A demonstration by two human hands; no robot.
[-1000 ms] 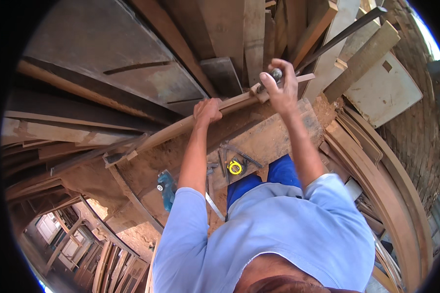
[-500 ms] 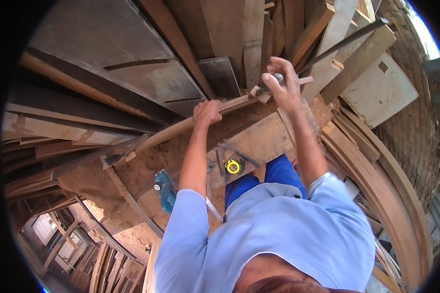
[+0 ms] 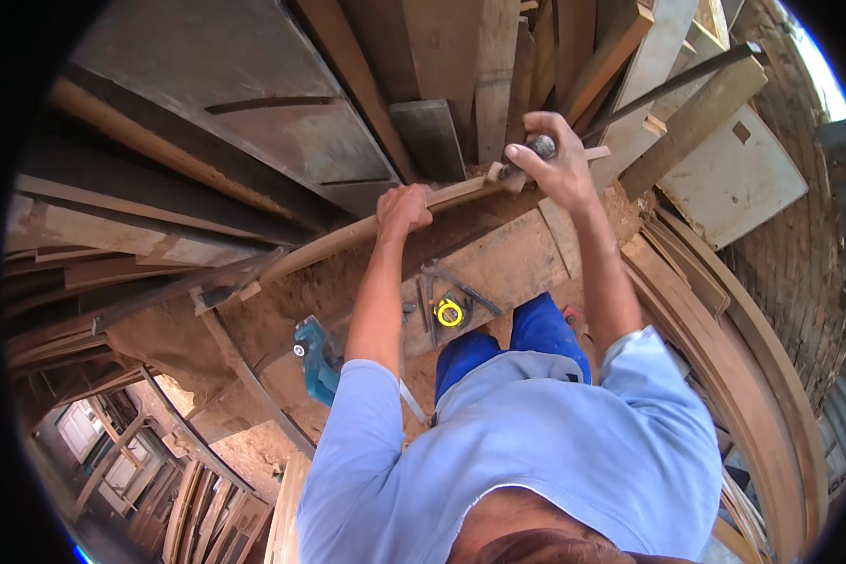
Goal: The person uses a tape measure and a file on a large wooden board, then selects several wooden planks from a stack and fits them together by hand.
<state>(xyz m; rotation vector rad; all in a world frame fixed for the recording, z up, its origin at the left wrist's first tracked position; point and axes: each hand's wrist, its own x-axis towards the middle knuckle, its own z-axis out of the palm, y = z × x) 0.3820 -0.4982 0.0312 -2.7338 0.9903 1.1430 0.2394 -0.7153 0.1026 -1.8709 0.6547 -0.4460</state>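
Note:
My left hand is closed in a fist round a long wooden strip that runs slantwise above the bench. The fingers of my right hand curl about the dark, round-ended screw of a bar clamp, the thumb on its near side. A small wooden block sits at the clamp, against the strip. Towards the strip's left end, a second dark clamp jaw stands beside another small block. What my right palm touches is hidden.
A yellow tape measure and dark metal tools lie on the bench board near my legs. A teal power tool rests left of them. Boards lean behind, a grey panel at far left, and curved timbers stand right.
The view has shifted slightly. Both hands keep their places on the strip and clamp; the fingers of my right hand have shifted a little round the screw.

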